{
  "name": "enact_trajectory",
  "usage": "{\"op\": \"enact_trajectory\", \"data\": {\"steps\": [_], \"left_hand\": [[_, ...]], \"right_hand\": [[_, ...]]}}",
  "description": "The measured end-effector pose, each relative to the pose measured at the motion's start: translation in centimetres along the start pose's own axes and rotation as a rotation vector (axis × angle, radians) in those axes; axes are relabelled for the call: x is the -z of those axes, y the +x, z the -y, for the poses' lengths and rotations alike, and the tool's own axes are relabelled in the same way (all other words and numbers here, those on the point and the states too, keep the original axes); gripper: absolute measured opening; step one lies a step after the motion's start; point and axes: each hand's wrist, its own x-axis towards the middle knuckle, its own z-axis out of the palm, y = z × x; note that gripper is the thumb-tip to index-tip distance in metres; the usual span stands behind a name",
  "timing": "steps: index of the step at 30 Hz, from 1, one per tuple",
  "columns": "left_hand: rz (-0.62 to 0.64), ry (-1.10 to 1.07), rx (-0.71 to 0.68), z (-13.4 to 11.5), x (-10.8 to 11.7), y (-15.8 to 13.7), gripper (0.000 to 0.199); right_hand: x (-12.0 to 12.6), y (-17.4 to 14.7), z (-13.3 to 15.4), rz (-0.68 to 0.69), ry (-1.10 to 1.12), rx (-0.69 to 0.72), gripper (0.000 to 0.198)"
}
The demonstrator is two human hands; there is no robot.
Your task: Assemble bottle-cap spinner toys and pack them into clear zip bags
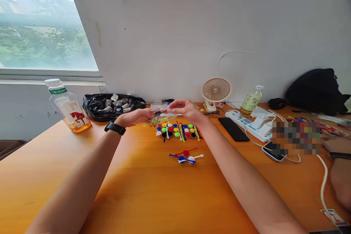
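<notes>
My left hand [137, 116], with a black band on its wrist, holds a clear plastic bag [170, 116] above the table. Small colored pieces show through the plastic, among them a green one [155, 121]. The fingers of my right hand [188, 110] are pinched together at the bag, on a thin dark piece [160, 112] whose shape is hard to make out. Beneath the hands lie rows of small round colored pieces [176, 130] with several plastic arrows [181, 131] across them. Closer to me sit three spinners, one red [185, 153], one blue [182, 159], one white [191, 159].
A tea bottle [71, 111] and a black bag of grey pieces [114, 106] stand left. A small fan [216, 90], phone [233, 129], power strip [248, 127] and another bottle [251, 101] are right. At the right edge, part of another person [340, 175] shows.
</notes>
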Motion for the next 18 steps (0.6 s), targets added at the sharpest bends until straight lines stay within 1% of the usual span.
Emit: {"op": "enact_trajectory", "data": {"steps": [3, 7, 9, 12, 14, 16, 18], "left_hand": [[0.039, 0.012, 0.001, -0.6, -0.8, 0.2, 0.067], [0.099, 0.037, -0.023, -0.8, -1.2, 0.4, 0.067], [0.095, 0.047, -0.033, -0.5, -0.9, 0.4, 0.068], [0.049, 0.056, -0.025, -0.1, -0.5, 0.5, 0.069], [0.026, 0.056, -0.034, -0.2, -0.5, 0.6, 0.069], [0.032, 0.048, -0.058, -0.5, -0.8, 0.5, 0.069], [0.024, 0.042, -0.079, -0.9, -1.5, 0.3, 0.063]], "right_hand": [[-0.2, -0.2, 0.0, 0.086, -0.068, 0.013, 0.032], [-0.1, -0.3, 0.3, 0.24, -0.263, 0.045, 0.035], [0.1, -0.4, 0.8, 0.245, -0.327, 0.063, 0.037], [0.8, -0.8, 1.9, 0.194, -0.363, 0.049, 0.044], [1.3, -1.3, 2.9, 0.241, -0.393, 0.021, 0.049], [1.8, -1.6, 3.9, 0.314, -0.475, 0.028, 0.04], [1.8, -1.9, 4.6, 0.312, -0.564, 0.069, 0.029]]}}
